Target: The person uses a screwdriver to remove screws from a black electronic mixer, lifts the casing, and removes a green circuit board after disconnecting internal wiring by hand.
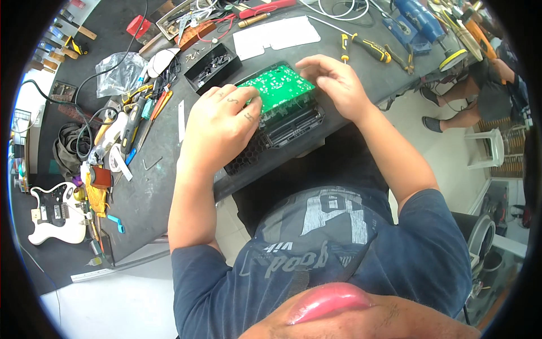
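Note:
A green circuit board (276, 89) lies tilted over an opened black housing (291, 125) near the table's front edge. My left hand (223, 121) is closed on the board's left edge, its fingertips partly hidden by the knuckles. Curved and apart, the fingers of my right hand (337, 85) hover by the board's far right corner, with nothing visible in them. Components show along the board's near underside. Just beyond the left hand stands a black box (212, 68) of small dark parts.
Left of the work lie screwdrivers (161, 104), a hex key (151, 164) and a clear plastic bag (120, 73). A white sheet (276, 37) lies behind. A yellow-black screwdriver (370, 49) and a blue machine (420, 22) are at the back right. A white guitar body (55, 217) rests far left.

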